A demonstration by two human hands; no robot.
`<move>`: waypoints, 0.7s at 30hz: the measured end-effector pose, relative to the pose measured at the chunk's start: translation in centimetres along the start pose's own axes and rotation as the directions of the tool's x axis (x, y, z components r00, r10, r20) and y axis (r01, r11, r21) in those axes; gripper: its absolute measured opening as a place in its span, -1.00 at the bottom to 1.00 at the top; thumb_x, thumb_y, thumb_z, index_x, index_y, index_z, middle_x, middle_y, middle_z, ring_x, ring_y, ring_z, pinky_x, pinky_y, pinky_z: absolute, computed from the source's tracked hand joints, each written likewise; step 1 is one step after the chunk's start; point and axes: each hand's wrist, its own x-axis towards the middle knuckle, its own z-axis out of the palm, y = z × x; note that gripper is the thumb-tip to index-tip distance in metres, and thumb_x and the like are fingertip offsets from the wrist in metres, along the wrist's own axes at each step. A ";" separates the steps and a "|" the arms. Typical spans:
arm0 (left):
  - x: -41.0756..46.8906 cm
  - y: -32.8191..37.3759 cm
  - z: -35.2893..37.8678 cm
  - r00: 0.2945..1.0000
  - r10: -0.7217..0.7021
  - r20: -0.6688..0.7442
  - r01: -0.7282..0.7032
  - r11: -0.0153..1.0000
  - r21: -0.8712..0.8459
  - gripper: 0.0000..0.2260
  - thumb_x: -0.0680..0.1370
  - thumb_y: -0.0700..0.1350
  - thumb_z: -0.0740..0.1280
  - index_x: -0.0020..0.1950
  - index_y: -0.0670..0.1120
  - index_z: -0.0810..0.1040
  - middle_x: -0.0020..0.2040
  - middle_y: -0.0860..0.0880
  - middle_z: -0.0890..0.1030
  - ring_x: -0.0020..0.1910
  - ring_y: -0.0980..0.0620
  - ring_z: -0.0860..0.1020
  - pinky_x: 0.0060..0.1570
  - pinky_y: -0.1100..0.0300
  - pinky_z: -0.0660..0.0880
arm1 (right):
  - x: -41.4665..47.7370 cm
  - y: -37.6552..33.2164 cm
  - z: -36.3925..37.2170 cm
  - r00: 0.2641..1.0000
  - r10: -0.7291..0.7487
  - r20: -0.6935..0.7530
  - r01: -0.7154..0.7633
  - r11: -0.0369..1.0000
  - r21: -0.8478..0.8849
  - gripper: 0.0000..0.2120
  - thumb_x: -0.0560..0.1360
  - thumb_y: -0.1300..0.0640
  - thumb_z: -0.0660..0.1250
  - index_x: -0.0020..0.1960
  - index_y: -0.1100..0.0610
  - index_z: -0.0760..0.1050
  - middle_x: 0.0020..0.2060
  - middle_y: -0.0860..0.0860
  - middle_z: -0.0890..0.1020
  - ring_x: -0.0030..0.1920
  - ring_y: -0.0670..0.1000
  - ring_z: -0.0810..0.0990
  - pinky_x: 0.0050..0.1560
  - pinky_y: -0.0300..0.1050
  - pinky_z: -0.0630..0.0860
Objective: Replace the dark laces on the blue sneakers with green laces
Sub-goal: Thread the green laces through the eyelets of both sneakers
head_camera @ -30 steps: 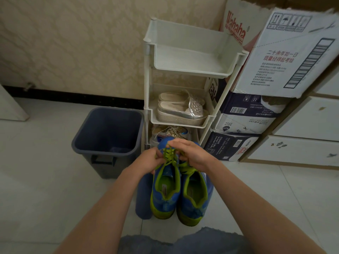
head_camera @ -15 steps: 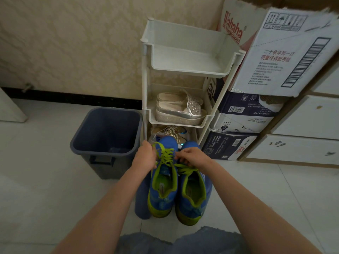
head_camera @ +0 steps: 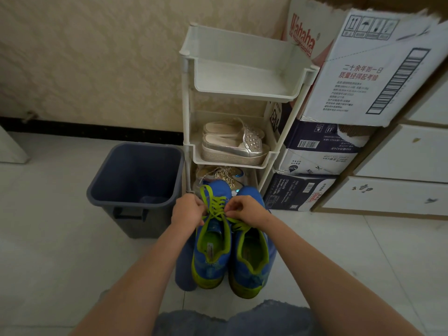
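Note:
Two blue sneakers with lime-green trim stand side by side on the floor, toes pointing away from me. The left sneaker [head_camera: 211, 255] carries a green lace [head_camera: 216, 204] crossed over its tongue. My left hand [head_camera: 188, 212] pinches the lace at the shoe's left side. My right hand [head_camera: 244, 210] pinches the lace at the shoe's right side, lying partly over the right sneaker [head_camera: 252, 263], whose green lace shows below my wrist. No dark lace is visible.
A dark blue bin [head_camera: 135, 183] stands left of the shoes. A white three-tier rack [head_camera: 186, 117] behind them holds silver shoes [head_camera: 232, 146] and glittery shoes below. Stacked cardboard boxes [head_camera: 315, 151] and white drawers [head_camera: 397, 151] are at the right.
My hands have drawn apart from the middle of the left sneaker to its two sides, uncovering the crossed green lace. The view has dipped slightly.

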 end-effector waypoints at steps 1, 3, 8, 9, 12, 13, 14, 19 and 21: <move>0.0 0.0 -0.1 1.000 -0.007 0.021 0.007 1.000 -0.003 -0.81 0.56 -0.22 0.30 -0.25 -0.14 0.59 -0.37 -0.05 0.57 -0.71 0.22 0.42 -0.51 0.32 0.39 | 0.1 0.1 0.0 1.000 -0.014 0.004 0.014 1.000 -0.008 -0.92 0.46 0.27 0.42 -0.09 0.13 0.57 -0.14 0.06 0.62 -0.07 0.00 0.57 0.13 -0.03 0.52; 0.0 -0.1 -0.6 0.998 -0.012 0.056 0.012 1.000 0.013 -0.87 0.55 -0.21 0.33 -0.13 -0.20 0.64 -0.40 -0.06 0.56 -0.72 0.21 0.41 -0.51 0.32 0.37 | 0.2 0.1 0.1 0.999 -0.043 0.007 0.043 0.999 -0.021 -0.91 0.46 0.26 0.42 -0.11 0.10 0.56 -0.16 0.05 0.61 -0.10 -0.02 0.55 0.11 -0.04 0.51; -0.3 -0.1 -0.7 0.998 0.014 0.055 -0.015 1.000 0.011 -0.91 0.53 -0.21 0.36 -0.11 -0.19 0.65 -0.43 -0.01 0.53 -0.72 0.20 0.41 -0.55 0.37 0.36 | 0.1 0.1 0.0 0.997 -0.070 0.024 0.071 0.997 -0.021 -0.89 0.48 0.26 0.40 -0.12 0.07 0.53 -0.23 -0.04 0.55 -0.14 -0.06 0.52 0.04 -0.16 0.48; -0.3 -0.1 -0.7 0.999 0.013 0.050 -0.013 1.000 0.015 -0.90 0.53 -0.22 0.35 -0.12 -0.18 0.65 -0.42 -0.01 0.54 -0.71 0.20 0.42 -0.55 0.37 0.37 | 0.1 0.1 0.1 0.997 -0.070 0.028 0.071 0.997 -0.023 -0.90 0.48 0.26 0.39 -0.11 0.08 0.53 -0.22 -0.05 0.55 -0.13 -0.07 0.51 0.01 -0.20 0.47; -0.3 0.1 -0.5 0.999 0.018 0.026 -0.018 1.000 0.019 -0.86 0.55 -0.22 0.31 -0.19 -0.16 0.59 -0.38 -0.02 0.56 -0.69 0.19 0.44 -0.50 0.32 0.41 | 0.0 0.0 0.1 0.995 -0.075 0.060 0.078 0.996 -0.040 -0.92 0.52 0.26 0.34 -0.08 0.11 0.50 -0.21 -0.08 0.52 -0.11 -0.06 0.50 -0.01 -0.25 0.42; -0.4 0.3 -0.4 1.000 0.020 0.018 -0.020 1.000 0.017 -0.86 0.56 -0.21 0.29 -0.20 -0.15 0.54 -0.37 -0.02 0.56 -0.67 0.19 0.46 -0.49 0.30 0.43 | 0.0 0.0 0.2 0.995 -0.069 0.076 0.073 0.996 -0.048 -0.93 0.53 0.26 0.32 -0.07 0.11 0.48 -0.21 -0.10 0.51 -0.09 -0.06 0.49 0.00 -0.24 0.40; -0.5 0.5 -0.3 0.999 0.027 0.016 -0.028 0.999 0.022 -0.86 0.57 -0.20 0.27 -0.19 -0.16 0.50 -0.34 -0.03 0.57 -0.63 0.17 0.48 -0.46 0.27 0.45 | 0.0 -0.1 0.3 0.994 -0.064 0.085 0.069 0.997 -0.047 -0.94 0.54 0.26 0.30 -0.07 0.12 0.47 -0.21 -0.11 0.50 -0.08 -0.06 0.49 0.01 -0.23 0.39; -1.1 1.4 -0.3 0.997 0.043 0.064 -0.050 0.993 0.106 -0.93 0.60 -0.25 0.18 -0.08 -0.19 0.40 -0.30 -0.08 0.52 -0.46 0.03 0.53 -0.25 0.11 0.48 | -0.3 -0.3 0.1 0.993 -0.077 0.087 0.076 0.997 0.021 -0.97 0.57 0.23 0.26 -0.05 0.15 0.43 -0.19 -0.06 0.49 -0.10 -0.06 0.47 -0.05 -0.31 0.40; -1.0 1.4 -0.5 0.997 0.033 0.068 -0.040 0.993 0.107 -0.89 0.60 -0.25 0.18 -0.12 -0.19 0.40 -0.27 -0.10 0.56 -0.48 0.04 0.52 -0.21 0.09 0.50 | -0.4 -0.3 0.1 0.993 -0.075 0.093 0.074 0.997 0.020 -0.95 0.58 0.22 0.26 -0.06 0.13 0.43 -0.20 -0.08 0.48 -0.10 -0.06 0.46 -0.04 -0.29 0.41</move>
